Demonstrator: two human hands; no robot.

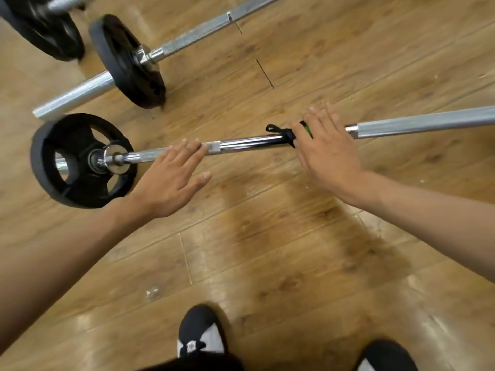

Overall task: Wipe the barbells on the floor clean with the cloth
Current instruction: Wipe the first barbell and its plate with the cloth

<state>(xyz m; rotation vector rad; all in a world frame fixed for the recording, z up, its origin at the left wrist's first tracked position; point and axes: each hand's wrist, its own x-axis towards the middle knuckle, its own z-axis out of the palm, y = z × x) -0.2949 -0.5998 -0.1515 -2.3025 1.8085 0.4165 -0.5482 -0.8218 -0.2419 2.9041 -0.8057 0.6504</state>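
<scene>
The nearest barbell (249, 143) lies across the wooden floor, a chrome bar with a black plate (80, 159) at its left end. My left hand (171, 180) reaches over the bar just right of the collar, fingers straight, fingertips touching the metal. My right hand (326, 151) lies flat over the middle of the bar, fingers stretched past it, pressing a black and green cloth (288, 135) against the bar. Most of the cloth is hidden under that palm; a dark end sticks out to the left.
A second barbell (192, 36) with a black plate (126, 62) lies farther back, running to the upper right. Another black plate (48, 28) sits at the top left corner. My shoes (201, 333) stand on the floor below the hands.
</scene>
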